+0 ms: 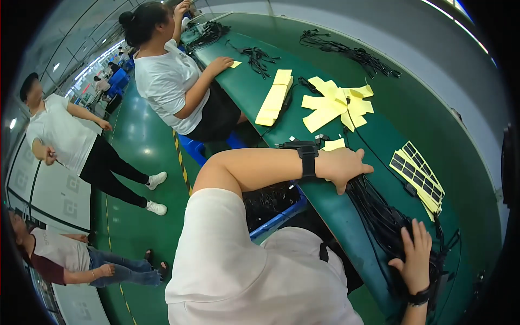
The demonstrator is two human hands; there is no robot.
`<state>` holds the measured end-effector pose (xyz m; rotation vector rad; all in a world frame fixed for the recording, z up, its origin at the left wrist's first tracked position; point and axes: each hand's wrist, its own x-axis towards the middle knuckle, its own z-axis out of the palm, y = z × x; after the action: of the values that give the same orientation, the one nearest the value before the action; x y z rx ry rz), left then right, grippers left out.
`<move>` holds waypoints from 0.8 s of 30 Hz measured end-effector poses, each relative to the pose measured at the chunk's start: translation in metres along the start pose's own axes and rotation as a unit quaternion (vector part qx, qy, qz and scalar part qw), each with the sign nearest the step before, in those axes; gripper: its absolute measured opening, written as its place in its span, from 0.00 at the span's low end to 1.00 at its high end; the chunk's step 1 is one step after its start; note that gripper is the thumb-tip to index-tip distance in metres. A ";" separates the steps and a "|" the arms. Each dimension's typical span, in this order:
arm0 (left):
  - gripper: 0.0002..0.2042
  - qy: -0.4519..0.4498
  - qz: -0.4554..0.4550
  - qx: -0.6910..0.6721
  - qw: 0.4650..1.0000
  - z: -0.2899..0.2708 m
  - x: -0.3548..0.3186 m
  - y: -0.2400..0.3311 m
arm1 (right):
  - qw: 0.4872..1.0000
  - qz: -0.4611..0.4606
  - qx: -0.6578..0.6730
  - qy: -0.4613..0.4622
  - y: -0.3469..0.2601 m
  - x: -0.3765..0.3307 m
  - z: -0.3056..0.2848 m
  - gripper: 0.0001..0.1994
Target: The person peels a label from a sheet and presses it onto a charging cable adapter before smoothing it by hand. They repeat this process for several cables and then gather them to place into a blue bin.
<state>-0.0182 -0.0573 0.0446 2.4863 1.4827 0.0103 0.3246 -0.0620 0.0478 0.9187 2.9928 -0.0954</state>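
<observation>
A thick bundle of black cables [376, 208] lies along the green table in front of me. My left hand [345, 165], with a black band on the wrist, rests over the bundle's far end, fingers and thumb spread. At the near end, my right hand [416, 253] lies against the cables with its fingers apart; it also wears a dark wristband. Part of a yellow paper piece [334, 144] shows just beyond my left hand, beside some cable plugs [295, 142]. What lies under both palms is hidden.
Yellow strips [325, 111] are fanned out farther along the table [303, 59], beside a yellow stack [275, 100]. Sheets of black labels [420, 176] lie to the right. More black cables [346, 51] sit by the far edge. A seated co-worker [168, 70] and two standing people are at left.
</observation>
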 end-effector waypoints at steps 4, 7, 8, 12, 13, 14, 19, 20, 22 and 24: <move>0.47 0.048 -0.012 -0.063 0.997 -0.023 -0.015 0.005 | 0.998 0.029 0.005 -0.051 -0.006 0.007 0.001 0.37; 0.44 0.119 0.016 -0.130 0.984 -0.046 -0.041 0.014 | 0.998 0.012 -0.037 -0.042 -0.015 0.008 -0.009 0.31; 0.44 0.127 -0.006 -0.113 0.985 -0.053 -0.044 0.020 | 0.998 0.006 -0.057 -0.031 -0.015 0.009 -0.010 0.29; 0.33 0.222 0.002 -0.190 0.956 -0.078 -0.051 0.030 | 0.977 0.093 -0.155 -0.113 -0.011 0.004 0.002 0.39; 0.29 0.192 -0.038 -0.258 0.946 -0.085 -0.052 0.032 | 0.961 0.139 -0.198 -0.136 -0.012 0.006 0.000 0.39; 0.26 0.162 -0.073 -0.326 0.929 -0.090 -0.055 0.033 | 0.963 0.129 -0.202 -0.126 -0.008 0.008 0.002 0.39; 0.17 0.372 -0.021 -0.355 0.857 -0.112 -0.072 0.024 | 0.972 0.136 -0.159 -0.102 0.010 0.018 0.011 0.41; 0.15 0.381 -0.030 -0.368 0.848 -0.116 -0.074 0.024 | 0.972 0.141 -0.157 -0.103 0.008 0.015 0.012 0.41; 0.13 0.398 -0.047 -0.397 0.825 -0.120 -0.077 0.024 | 0.971 0.148 -0.155 -0.106 0.006 0.013 0.012 0.42; 0.12 0.400 -0.035 -0.402 0.823 -0.120 -0.076 0.028 | 0.975 0.140 -0.134 -0.104 0.004 0.013 0.011 0.43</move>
<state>-0.0464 -0.1116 0.1758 1.7293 1.3573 1.4882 0.3161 -0.0527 0.0364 1.1975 2.5727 0.1964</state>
